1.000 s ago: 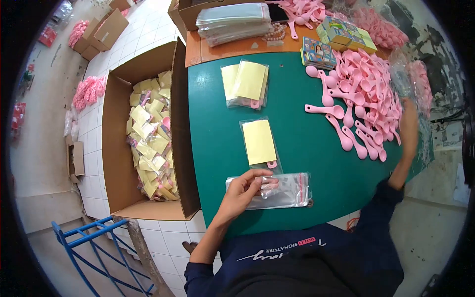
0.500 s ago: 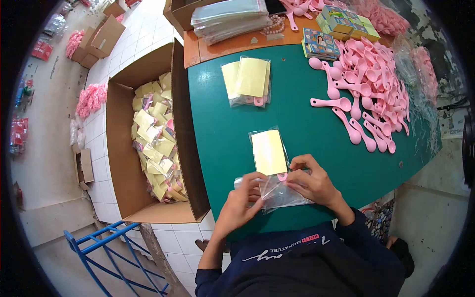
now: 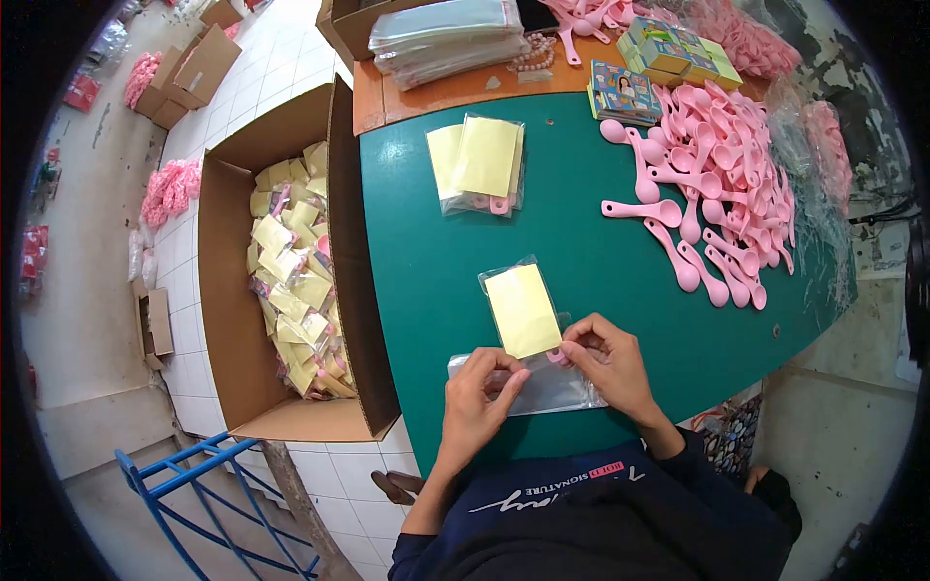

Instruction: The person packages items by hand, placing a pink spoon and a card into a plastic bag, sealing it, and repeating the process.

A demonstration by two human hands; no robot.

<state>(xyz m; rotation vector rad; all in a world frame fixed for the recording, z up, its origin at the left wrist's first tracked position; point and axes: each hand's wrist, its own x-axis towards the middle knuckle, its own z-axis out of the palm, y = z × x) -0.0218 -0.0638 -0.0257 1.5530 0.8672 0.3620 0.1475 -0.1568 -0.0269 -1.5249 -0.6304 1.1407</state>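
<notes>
In front of me on the green table lies a clear plastic bag (image 3: 492, 290) with a yellow card (image 3: 523, 312) inside. The tip of a pink spoon handle (image 3: 557, 356) shows at the card's lower right corner. My left hand (image 3: 479, 395) is closed, thumb and fingers pinching the bag's near edge at the left. My right hand (image 3: 612, 364) pinches the same edge at the right, beside the handle tip. Flat empty plastic bags (image 3: 557, 389) lie beneath both hands, partly hidden by them.
Filled bags with yellow cards (image 3: 484, 160) lie farther back. At the right is a heap of pink spoons (image 3: 727, 165), with printed cards (image 3: 622, 92) behind. A cardboard box (image 3: 225, 290) of filled bags stands left. A bag stack (image 3: 446, 34) sits at the back.
The near flap of the bag was spread over the empty bags and is no longer spread there. My left fingers have closed into a pinch. The view has shifted slightly.
</notes>
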